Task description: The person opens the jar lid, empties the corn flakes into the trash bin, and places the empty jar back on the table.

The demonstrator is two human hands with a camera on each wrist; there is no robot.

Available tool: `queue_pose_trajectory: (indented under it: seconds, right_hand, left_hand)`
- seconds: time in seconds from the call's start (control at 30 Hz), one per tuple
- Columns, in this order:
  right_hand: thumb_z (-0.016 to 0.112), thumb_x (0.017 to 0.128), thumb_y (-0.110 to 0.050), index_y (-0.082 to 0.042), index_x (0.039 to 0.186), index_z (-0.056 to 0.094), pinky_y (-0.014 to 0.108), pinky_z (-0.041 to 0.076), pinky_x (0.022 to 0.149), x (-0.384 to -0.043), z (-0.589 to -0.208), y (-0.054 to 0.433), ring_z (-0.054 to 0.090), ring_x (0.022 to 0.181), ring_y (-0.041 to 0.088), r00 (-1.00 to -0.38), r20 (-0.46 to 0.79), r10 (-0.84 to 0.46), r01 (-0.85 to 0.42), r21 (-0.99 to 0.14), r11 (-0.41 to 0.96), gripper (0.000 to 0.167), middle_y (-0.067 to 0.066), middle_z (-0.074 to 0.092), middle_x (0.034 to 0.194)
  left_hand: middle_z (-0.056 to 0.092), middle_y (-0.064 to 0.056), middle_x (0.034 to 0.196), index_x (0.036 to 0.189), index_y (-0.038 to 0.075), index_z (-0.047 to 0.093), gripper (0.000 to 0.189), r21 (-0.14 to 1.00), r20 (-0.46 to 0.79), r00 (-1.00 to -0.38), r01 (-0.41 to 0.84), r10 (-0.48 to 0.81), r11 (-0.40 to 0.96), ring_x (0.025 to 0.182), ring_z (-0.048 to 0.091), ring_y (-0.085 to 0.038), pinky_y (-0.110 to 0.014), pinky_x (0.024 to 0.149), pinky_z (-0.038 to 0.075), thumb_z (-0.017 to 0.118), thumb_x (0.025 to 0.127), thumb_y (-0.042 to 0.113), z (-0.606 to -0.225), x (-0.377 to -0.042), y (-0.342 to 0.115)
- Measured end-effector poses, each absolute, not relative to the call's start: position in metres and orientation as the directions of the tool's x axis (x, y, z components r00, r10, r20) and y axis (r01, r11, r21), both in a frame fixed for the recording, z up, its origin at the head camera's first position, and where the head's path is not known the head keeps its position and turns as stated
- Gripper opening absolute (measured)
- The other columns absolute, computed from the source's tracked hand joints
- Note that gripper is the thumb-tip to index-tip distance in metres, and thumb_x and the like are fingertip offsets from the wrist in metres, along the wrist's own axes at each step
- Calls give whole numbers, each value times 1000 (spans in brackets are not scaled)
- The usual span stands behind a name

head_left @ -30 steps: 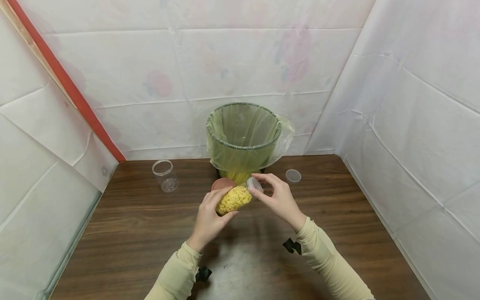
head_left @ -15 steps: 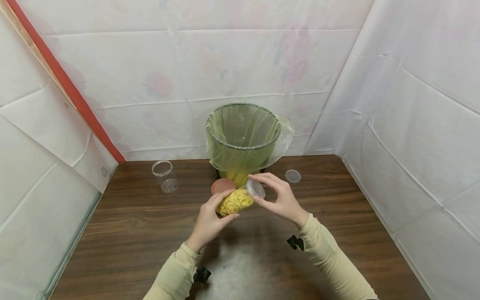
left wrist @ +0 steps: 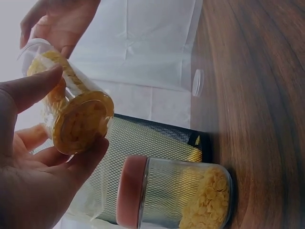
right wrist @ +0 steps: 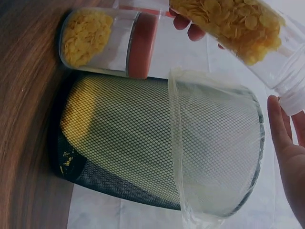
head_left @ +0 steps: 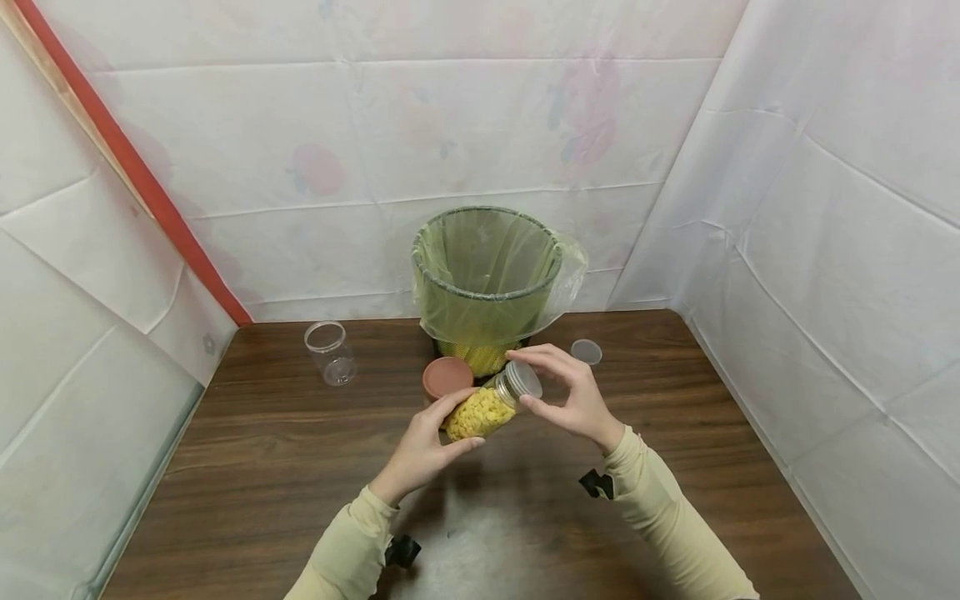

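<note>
My left hand (head_left: 422, 454) grips the body of a clear plastic jar (head_left: 482, 412), mostly filled with yellow flakes. The jar is tilted above the table, its capped end up and to the right. The fingers and thumb of my right hand (head_left: 576, 398) hold the edge of its whitish screw lid (head_left: 524, 379), which sits at the jar's mouth. In the left wrist view, the jar's round base (left wrist: 85, 123) faces the camera. Behind my left hand stands a glass jar with a pink lid (head_left: 447, 377); the right wrist view shows flakes (right wrist: 87, 38) in its lower part.
A mesh bin (head_left: 487, 321) with a thin yellowish liner stands behind the hands. At the back left is an open clear jar (head_left: 331, 357) without a lid. A flat, clear-whitish lid (head_left: 586, 351) lies on the wooden table (head_left: 285, 467) to the right. White sheets hang round the sides.
Both hands and the flake jar have shifted slightly right and nearer my body. The lidded end shows more of its top now, and more of the pink-lidded jar is uncovered.
</note>
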State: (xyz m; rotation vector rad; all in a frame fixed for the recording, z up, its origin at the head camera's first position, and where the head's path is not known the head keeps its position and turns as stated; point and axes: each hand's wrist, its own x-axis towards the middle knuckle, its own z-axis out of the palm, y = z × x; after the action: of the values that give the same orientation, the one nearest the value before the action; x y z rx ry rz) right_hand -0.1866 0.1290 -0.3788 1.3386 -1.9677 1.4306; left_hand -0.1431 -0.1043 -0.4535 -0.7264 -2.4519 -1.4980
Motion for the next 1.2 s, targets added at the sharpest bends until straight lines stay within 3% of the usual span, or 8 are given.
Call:
queue_pose_trajectory:
  seconds: [0.27, 0.47, 0.67, 0.97, 1.2]
  right_hand:
    - [70, 71, 15, 15, 118, 56, 39, 54, 83, -186, -379, 136, 59, 108, 24, -568, 695, -440, -791, -608, 62, 49, 28, 59, 115]
    - [71, 72, 15, 15, 119, 56, 35, 53, 86, -190, -389, 145, 59, 107, 27, -608, 683, -405, -769, -633, 85, 50, 29, 59, 115]
    - [73, 71, 14, 15, 118, 57, 35, 53, 86, -194, -401, 152, 60, 104, 32, -631, 678, -379, -760, -638, 124, 50, 29, 59, 113]
    - [78, 70, 6, 9, 116, 61, 44, 54, 79, -196, -414, 159, 61, 97, 36, -690, 639, -341, -724, -626, 291, 49, 24, 62, 108]
    - [81, 69, 2, 3, 116, 62, 43, 56, 77, -208, -435, 168, 62, 95, 36, -708, 634, -312, -704, -593, 392, 50, 22, 63, 108]
  left_hand:
    - [59, 0, 127, 132, 20, 52, 64, 847, 382, -900, 431, 209, 311, 107, 57, -14, -35, 86, 50, 81, 74, 18, -453, -143, -100]
    - [63, -13, 117, 127, 6, 52, 62, 868, 386, -905, 421, 176, 262, 105, 60, -23, -38, 85, 53, 80, 72, 4, -434, -136, -97]
    - [63, -6, 115, 123, 14, 50, 62, 884, 394, -908, 417, 141, 214, 105, 60, -14, -29, 86, 52, 83, 70, 9, -449, -143, -100]
    - [59, -13, 115, 119, -1, 47, 62, 920, 350, -930, 364, 116, 143, 103, 58, -9, -32, 85, 54, 80, 67, -7, -421, -130, -96]
    - [61, -9, 116, 119, 5, 46, 66, 918, 360, -932, 362, 43, 165, 102, 59, -12, -29, 84, 54, 82, 65, -6, -438, -137, -103]
